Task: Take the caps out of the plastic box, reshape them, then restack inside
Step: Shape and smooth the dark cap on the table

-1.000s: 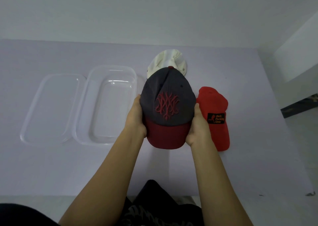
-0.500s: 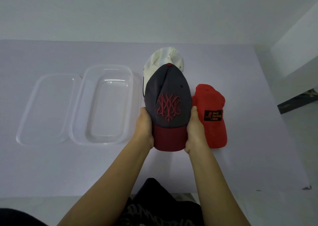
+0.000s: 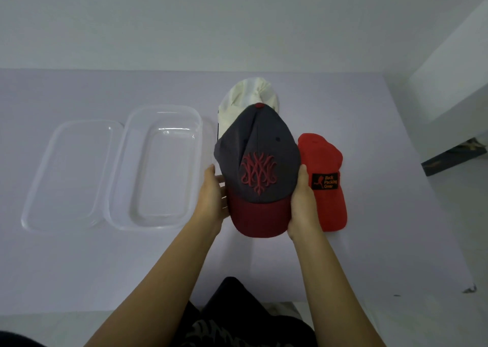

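I hold a dark grey cap [image 3: 264, 140] with a maroon brim and a red embroidered emblem above the table, brim toward me. My left hand [image 3: 212, 196] holds its left side with fingers reaching underneath. Along the right edge of the brim, my right hand [image 3: 302, 204] grips the cap. A white cap [image 3: 248, 96] lies on the table behind the grey one, partly hidden by it. A red cap [image 3: 324, 162] with a black patch lies to the right. The clear plastic box [image 3: 155, 109] stands open with nothing in it, left of my hands.
The box's clear lid [image 3: 66, 125] lies flat just left of the box. The pale lilac table [image 3: 396, 228] ends at a wall behind and drops off to the floor at the right. My dark-clothed lap shows below the front edge.
My hands squeezed the cap's sides narrower half a second ago; now the crown has spread wide again and my left hand sits a little further out to the left.
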`<state>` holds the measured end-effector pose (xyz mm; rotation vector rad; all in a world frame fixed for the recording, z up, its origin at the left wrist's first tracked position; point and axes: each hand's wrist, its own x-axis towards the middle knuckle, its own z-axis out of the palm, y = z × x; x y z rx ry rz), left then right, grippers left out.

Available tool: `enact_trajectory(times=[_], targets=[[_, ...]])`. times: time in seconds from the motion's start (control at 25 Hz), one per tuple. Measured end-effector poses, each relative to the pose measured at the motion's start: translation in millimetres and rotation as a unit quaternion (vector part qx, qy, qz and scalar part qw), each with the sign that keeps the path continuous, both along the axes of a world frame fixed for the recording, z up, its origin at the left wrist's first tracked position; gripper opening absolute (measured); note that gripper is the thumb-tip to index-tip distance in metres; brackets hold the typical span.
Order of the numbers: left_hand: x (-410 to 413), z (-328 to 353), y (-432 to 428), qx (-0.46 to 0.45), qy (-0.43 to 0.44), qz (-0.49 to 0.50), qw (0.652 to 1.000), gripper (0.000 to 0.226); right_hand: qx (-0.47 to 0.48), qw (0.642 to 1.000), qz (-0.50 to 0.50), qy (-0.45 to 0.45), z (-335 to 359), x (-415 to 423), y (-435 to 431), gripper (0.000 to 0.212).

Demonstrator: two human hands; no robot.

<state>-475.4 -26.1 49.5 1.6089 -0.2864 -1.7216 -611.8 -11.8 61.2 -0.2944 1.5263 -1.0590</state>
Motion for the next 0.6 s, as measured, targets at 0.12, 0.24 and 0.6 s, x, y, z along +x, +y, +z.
enact_trajectory(times=[0.12,0.24,0.6], targets=[[14.4,2.7,-2.5,-0.110,-0.106,0.011,0.988,0.060,-0.005,0.999,0.030,0.039,0.1,-2.1,6.8,0.052],[31.7,14.7,-12.8,-0.258,-0.166,-0.148,0.940,0.052,-0.030,0.998,0.048,0.042,-3.4,0.8,10.6,0.049],[39.4,50.3,-19.9,-0.372,-0.050,-0.275,0.885,0.022,-0.235,0.911,0.250,0.228,-2.6,-19.4,7.1,0.057]])
